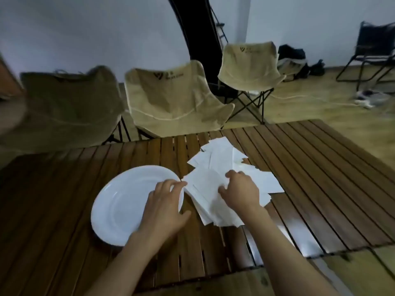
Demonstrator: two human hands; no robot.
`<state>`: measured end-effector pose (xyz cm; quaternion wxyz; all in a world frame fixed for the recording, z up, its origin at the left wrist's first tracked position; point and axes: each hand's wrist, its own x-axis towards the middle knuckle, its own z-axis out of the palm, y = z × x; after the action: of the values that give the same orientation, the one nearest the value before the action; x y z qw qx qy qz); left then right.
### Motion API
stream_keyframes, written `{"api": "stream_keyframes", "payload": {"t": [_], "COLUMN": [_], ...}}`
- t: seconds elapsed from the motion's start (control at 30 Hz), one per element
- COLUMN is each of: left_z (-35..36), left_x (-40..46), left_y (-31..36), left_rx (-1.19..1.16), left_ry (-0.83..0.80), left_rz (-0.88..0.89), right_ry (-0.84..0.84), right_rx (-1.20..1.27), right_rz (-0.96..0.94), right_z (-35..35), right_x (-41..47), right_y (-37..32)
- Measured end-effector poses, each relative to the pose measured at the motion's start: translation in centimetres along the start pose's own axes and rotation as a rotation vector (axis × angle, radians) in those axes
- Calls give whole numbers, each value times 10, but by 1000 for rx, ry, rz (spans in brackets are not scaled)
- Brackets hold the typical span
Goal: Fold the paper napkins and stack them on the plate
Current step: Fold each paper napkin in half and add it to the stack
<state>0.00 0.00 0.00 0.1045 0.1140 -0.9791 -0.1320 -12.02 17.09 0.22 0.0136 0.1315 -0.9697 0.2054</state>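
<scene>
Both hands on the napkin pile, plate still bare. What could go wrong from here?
1. The napkins lie fanned and overlapping; the right hand may lift several sheets at once.
2. The left hand hangs over the white plate rim while pinching a napkin corner; a pull could nudge the plate.
3. The slatted wooden table has gaps, and a loose sheet's edge might catch in one or slide off.

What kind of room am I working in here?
Probably an indoor camping-style lounge or staged set: a slatted wooden roll-up table, beige folding camp chairs on a wood floor, and bags against a plain white wall.
</scene>
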Motion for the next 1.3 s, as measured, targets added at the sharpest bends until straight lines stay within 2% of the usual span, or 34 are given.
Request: {"api": "stream_keyframes", "payload": {"t": [0.07, 0.33, 0.43, 0.6, 0.7, 0.87, 1.03, 1.3], "left_z": [-2, 11, 14, 11, 9, 8, 12, 17], "left_x": [-14, 0, 11, 19, 17, 10, 3, -1], "left_y": [0, -16, -23, -52, -61, -38, -13, -14], "left_rx": [-57, -16, -26, -5, -27, -91, -154, -162], "left_ry": [0, -24, -21, 70, 98, 131, 40, -50], "left_rz": [-50, -81, -83, -226, -255, -139, -15, -31], "right_ry": [-5, -28, -51, -133, -103, -24, -56, -83], "right_rx": [-41, -173, -111, 1, 2, 100, 89, 95], "right_rz": [39, 37, 56, 83, 74, 30, 58, 77], "right_z": [-1, 10, 11, 15, 19, 16, 25, 26], "right_x": [-10, 11, 19, 22, 22, 30, 32, 34], "right_y": [-1, 7, 16, 16, 14, 2, 1, 6]}}
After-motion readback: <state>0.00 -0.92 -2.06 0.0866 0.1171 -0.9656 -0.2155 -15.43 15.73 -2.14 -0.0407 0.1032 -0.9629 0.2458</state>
